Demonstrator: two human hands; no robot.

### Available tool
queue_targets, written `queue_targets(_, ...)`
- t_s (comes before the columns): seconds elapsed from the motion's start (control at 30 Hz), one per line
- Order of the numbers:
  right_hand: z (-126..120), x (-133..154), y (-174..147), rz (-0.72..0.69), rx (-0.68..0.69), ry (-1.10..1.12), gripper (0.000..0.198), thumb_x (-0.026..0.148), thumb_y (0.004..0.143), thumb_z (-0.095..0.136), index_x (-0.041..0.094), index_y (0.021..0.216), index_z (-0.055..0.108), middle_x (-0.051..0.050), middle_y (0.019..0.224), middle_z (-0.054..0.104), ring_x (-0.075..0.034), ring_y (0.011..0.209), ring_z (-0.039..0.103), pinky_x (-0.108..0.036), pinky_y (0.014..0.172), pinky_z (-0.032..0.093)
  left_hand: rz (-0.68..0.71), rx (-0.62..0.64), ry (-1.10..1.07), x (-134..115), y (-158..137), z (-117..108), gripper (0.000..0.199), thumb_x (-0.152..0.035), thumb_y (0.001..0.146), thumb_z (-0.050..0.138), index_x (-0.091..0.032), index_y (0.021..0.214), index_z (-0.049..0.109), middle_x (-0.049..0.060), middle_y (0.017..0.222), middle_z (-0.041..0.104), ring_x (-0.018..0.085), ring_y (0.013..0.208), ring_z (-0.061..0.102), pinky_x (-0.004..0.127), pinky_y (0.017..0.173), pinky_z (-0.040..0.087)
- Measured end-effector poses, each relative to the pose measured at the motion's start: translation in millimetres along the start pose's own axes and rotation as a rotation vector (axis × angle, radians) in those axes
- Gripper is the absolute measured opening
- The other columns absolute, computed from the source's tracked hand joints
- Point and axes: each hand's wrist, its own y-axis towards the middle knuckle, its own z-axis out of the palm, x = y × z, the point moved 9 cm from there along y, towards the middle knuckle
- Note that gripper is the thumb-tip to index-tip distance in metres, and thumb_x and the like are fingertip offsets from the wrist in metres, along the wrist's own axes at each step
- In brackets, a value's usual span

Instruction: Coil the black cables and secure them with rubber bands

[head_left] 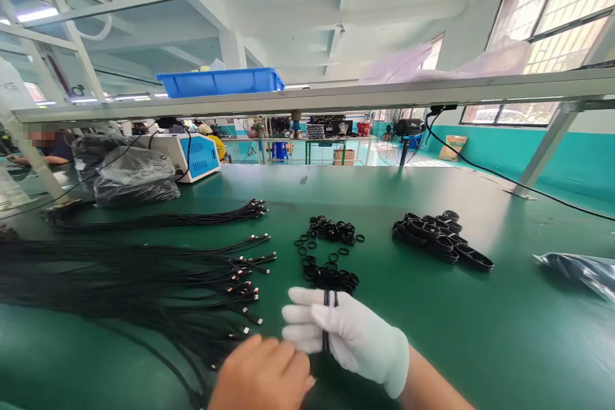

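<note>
My right hand (348, 333), in a white glove, is held palm up with the fingers stretched apart. A few turns of thin black cable (325, 341) lie across its fingers, and the thumb presses over them. Below and left of it, my bare left hand (264, 375) is curled closed and slightly blurred; whatever its fingers hold is hidden. Just beyond the glove sits a pile of small black rings (331, 277), with a second ring pile (334, 229) behind it. To the left, many loose black cables (192, 269) spread out with their plug ends towards my hands.
Oval coiled black cables (432, 237) are heaped on the green table (480, 333) at right, near a clear plastic bag (581, 272). Back left are a blue-and-white machine (189, 157) and bagged items (137, 173). A shelf beam (336, 97) crosses above, carrying a blue tray (221, 82).
</note>
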Motion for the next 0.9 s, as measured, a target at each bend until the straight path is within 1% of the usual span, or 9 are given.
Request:
queue_targets(0.07,7,-23,-5,0.157,0.104,-0.042,0.046,0.033,0.069,0.073,0.008,0.105,0.059,-0.012,0.088,0.065,-0.018,0.076,0.062,-0.035,0.075,0.041,-0.165,0.155,-0.235,26,20,-6,0.011,-0.022,0.074,0.063,-0.021,0.065,0.058,-0.005,0.061,0.059,0.014,0.055,0.053,0.024,0.052,0.033)
queue_targets(0.17,18,-46,-16,0.328,0.236,-0.037,0.052,0.029,0.066,0.074,0.005,0.109,0.059,-0.016,0.091,0.068,-0.022,0.081,0.064,-0.038,0.080,0.041,-0.412,0.405,-0.763,51,32,15,0.011,-0.025,0.066,0.070,-0.019,0.067,0.061,-0.007,0.060,0.058,0.010,0.057,0.052,0.018,0.050,0.034)
queue_targets(0.27,19,-43,-16,0.285,0.204,-0.009,0.051,0.021,0.063,0.075,0.009,0.110,0.061,-0.013,0.090,0.069,-0.020,0.084,0.063,-0.035,0.081,0.039,-0.480,0.399,-1.006,55,29,42,0.010,-0.026,0.073,0.062,-0.017,0.072,0.065,-0.004,0.064,0.061,0.011,0.061,0.054,0.018,0.053,0.038)
queue_targets(0.37,20,-24,-10,0.135,0.120,0.155,0.041,0.022,0.061,0.076,0.016,0.101,0.064,-0.004,0.080,0.065,-0.014,0.070,0.058,-0.028,0.069,0.038,-0.443,0.260,-0.767,62,9,60,0.028,-0.022,0.086,0.040,-0.017,0.074,0.065,0.000,0.072,0.064,0.014,0.068,0.056,0.023,0.063,0.042)
queue_targets(0.47,21,-1,-4,0.002,0.088,0.233,0.033,0.024,0.063,0.077,0.016,0.091,0.063,0.000,0.074,0.055,-0.010,0.065,0.050,-0.026,0.063,0.034,-0.367,0.172,-0.419,59,-18,63,0.029,-0.017,0.087,0.036,-0.019,0.077,0.063,0.002,0.073,0.063,0.018,0.069,0.057,0.028,0.066,0.041)
queue_targets(0.63,6,15,1,-0.100,-0.038,0.147,0.032,0.025,0.069,0.074,0.015,0.096,0.059,-0.001,0.080,0.054,-0.013,0.072,0.054,-0.030,0.069,0.039,-0.079,-0.033,0.014,9,-27,35,0.024,-0.012,0.086,0.039,-0.021,0.081,0.060,-0.001,0.064,0.060,0.016,0.054,0.055,0.029,0.056,0.035)
queue_targets(0.73,-15,4,-1,-0.053,-0.230,0.004,0.050,0.028,0.068,0.075,0.014,0.111,0.056,-0.009,0.102,0.060,-0.020,0.089,0.059,-0.039,0.084,0.040,-0.072,-0.070,0.073,-5,-15,23,0.025,-0.008,0.082,0.043,-0.020,0.063,0.054,-0.003,0.055,0.054,0.015,0.046,0.049,0.030,0.051,0.029)
queue_targets(0.8,-21,-8,-4,0.032,-0.289,-0.081,0.050,0.027,0.066,0.077,0.013,0.110,0.058,-0.011,0.103,0.062,-0.019,0.088,0.060,-0.036,0.085,0.041,-0.080,-0.040,0.038,-3,-5,15,0.021,-0.009,0.077,0.050,-0.021,0.060,0.051,-0.003,0.057,0.056,0.015,0.048,0.049,0.030,0.051,0.028)
queue_targets(0.9,-6,-29,-5,0.179,-0.103,-0.153,0.042,0.030,0.069,0.074,0.008,0.102,0.063,-0.010,0.086,0.065,-0.015,0.076,0.061,-0.031,0.075,0.043,-0.113,0.119,-0.124,14,9,4,0.011,-0.017,0.074,0.061,-0.021,0.066,0.055,-0.005,0.064,0.060,0.014,0.056,0.052,0.027,0.056,0.031)
